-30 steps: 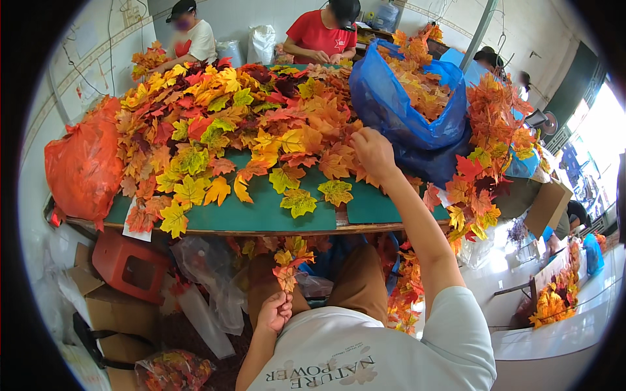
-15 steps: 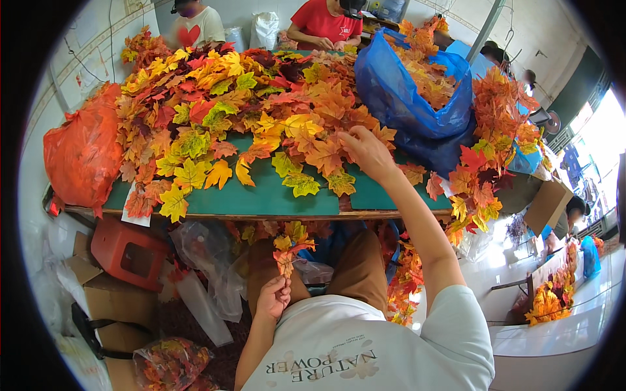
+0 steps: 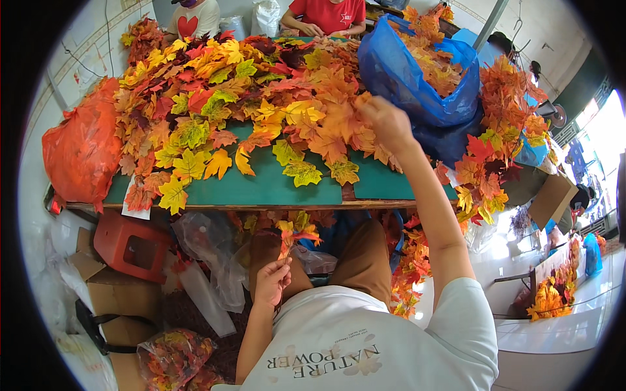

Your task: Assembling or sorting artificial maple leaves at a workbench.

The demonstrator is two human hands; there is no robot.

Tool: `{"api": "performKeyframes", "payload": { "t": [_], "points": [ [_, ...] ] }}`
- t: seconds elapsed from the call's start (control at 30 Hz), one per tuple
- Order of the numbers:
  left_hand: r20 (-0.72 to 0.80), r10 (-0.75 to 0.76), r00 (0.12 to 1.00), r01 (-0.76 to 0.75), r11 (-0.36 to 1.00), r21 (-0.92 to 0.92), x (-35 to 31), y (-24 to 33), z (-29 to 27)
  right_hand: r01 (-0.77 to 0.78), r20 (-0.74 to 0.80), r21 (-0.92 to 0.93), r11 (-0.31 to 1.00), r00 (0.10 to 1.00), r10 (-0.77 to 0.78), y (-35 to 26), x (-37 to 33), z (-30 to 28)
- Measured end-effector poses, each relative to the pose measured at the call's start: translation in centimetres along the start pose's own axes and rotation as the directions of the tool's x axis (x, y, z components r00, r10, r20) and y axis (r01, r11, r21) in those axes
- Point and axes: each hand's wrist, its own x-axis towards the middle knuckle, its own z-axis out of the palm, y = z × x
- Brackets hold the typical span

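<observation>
A small bunch of lobed, red-orange and yellow, seemingly artificial leaves (image 3: 287, 240) is held over the brown-trousered lap (image 3: 362, 264), its base pinched in the left hand's (image 3: 272, 281) grip. It is judged light, pliable and easily creased, best taken by the stem. The right hand (image 3: 387, 125) is placed, motion-blurred, at the heaped, thin, jagged-edged multicoloured leaves (image 3: 215, 98) on the smooth green tabletop (image 3: 251, 190); whether anything is pinched there cannot be told.
</observation>
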Motion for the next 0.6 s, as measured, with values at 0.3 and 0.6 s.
{"api": "performKeyframes", "payload": {
  "t": [0.3, 0.6],
  "points": [
    [-0.054, 0.208, 0.977, -0.214, 0.965, -0.150, 0.3, 2.7, 5.2, -0.279, 0.186, 0.960, 0.026, 0.703, 0.686, -7.9, -4.8, -3.0],
    [-0.014, 0.376, 0.927, -0.376, 0.923, -0.087, 0.2, 2.0, 7.5, -0.273, 0.737, 0.646, -0.713, 0.466, 0.489, -25.2, -11.7, 0.4]
  ]
}}
